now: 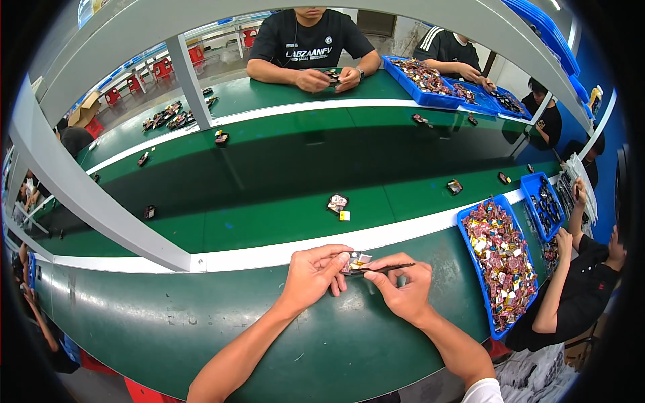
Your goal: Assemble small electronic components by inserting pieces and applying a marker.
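Note:
My left hand is closed around a small black-cased electronic part, with a whitish piece showing on top of it. Between the thumb and fingers of my right hand is a thin black tool, which looks like a pair of tweezers. Its tip reaches the part in my left hand. Both hands are above the near green worktop, just short of the white rail. My fingers cover much of the part, so its inner details cannot be made out.
Beyond the white rail, a green conveyor belt carries scattered parts, including a black piece with a white and yellow component. At right, a blue tray is heaped with small components. A co-worker sits beside it; others work across the belt.

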Demonstrator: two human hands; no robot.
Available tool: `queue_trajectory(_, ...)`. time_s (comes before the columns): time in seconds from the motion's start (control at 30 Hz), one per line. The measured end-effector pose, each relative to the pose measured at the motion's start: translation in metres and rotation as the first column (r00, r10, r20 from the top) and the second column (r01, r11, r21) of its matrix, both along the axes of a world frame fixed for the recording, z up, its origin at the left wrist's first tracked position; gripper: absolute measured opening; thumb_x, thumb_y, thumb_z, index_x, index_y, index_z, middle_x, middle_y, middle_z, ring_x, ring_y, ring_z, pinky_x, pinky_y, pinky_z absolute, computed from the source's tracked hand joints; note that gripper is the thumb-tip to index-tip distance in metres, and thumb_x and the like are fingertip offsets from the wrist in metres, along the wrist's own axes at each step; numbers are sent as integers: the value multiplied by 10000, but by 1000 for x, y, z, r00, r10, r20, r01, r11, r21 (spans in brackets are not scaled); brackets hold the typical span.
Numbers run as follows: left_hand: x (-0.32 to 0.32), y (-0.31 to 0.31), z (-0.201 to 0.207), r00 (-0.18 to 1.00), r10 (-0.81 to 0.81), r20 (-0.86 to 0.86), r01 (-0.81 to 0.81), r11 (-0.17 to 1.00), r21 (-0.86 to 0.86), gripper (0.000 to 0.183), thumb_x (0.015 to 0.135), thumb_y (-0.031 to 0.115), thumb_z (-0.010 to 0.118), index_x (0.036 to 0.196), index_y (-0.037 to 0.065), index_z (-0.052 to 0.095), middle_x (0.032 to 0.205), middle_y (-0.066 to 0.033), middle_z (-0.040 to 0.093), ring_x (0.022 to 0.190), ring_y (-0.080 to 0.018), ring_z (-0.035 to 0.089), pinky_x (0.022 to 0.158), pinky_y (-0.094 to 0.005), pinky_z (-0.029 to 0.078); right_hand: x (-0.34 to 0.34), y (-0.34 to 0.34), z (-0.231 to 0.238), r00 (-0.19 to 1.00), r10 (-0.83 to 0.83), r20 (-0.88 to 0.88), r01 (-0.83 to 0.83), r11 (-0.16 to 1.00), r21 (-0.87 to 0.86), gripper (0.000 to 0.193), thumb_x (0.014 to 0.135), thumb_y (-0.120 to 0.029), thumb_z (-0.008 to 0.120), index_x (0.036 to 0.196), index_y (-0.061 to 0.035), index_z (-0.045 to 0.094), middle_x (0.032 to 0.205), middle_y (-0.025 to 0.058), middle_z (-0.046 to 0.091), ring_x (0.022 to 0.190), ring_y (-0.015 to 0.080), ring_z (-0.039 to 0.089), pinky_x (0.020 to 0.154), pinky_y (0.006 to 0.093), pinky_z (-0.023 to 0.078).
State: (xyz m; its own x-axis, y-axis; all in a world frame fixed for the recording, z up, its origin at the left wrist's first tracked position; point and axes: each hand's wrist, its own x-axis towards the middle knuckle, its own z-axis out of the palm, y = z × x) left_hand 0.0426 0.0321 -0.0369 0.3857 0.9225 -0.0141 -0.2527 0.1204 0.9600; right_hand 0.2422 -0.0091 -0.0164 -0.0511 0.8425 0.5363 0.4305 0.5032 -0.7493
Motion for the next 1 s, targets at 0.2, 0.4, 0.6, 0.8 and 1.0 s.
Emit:
queue_trajectory(0.2, 0, -1, 1, 1000, -2, -6, 2, 1000, 1, 258, 1014, 96, 597, 1172, -96, 663, 842, -116, 678, 589, -164, 670, 464, -253, 543, -4, -1, 9, 989, -20, -147, -5, 986, -168, 90, 786, 28, 806, 785, 36, 716, 909, 62, 761, 449, 15, 441, 442, 228, 335)
queue_trajectory(0.4, 0, 0, 0, 1000, 2, 0, -2, 1000, -1, 256, 1012, 92, 598, 1170, -97, 664, 844, -121, 678, 579, -168, 669, 460, -254, 541, -1, -1, 5, 996, 3, -84, -12, 995, -99, 129, 790, 27, 803, 718, 42, 698, 915, 69, 762, 453, 18, 455, 451, 224, 342)
queue_trajectory(0.6, -2, 2, -2, 1000, 0, 23, 0, 1000, -6, 252, 1012, 96, 597, 1162, -93, 669, 851, -131, 685, 577, -167, 669, 458, -254, 540, -3, -1, 4, 998, 1, -64, -5, 998, -63, 123, 784, 29, 807, 723, 47, 702, 903, 62, 763, 442, 30, 449, 450, 228, 344)
queue_trajectory(0.8, 0, 0, 1, 1000, 15, 18, -15, 1000, -26, 251, 1005, 116, 616, 1148, -81, 677, 773, -94, 663, 566, -151, 659, 459, -260, 514, -3, 0, 5, 998, -11, -62, 8, 999, -48, 84, 776, 28, 811, 762, 25, 729, 881, 54, 761, 433, 36, 432, 447, 227, 340)
queue_trajectory(1.0, -3, 2, 1, 1000, -3, 15, 3, 1000, -30, 249, 1006, 101, 607, 1147, -93, 673, 802, -116, 675, 568, -165, 668, 456, -260, 528, -3, -2, 6, 1000, -17, -23, 16, 999, -41, 73, 774, 13, 814, 796, -2, 745, 812, 32, 754, 428, 39, 434, 442, 230, 336)
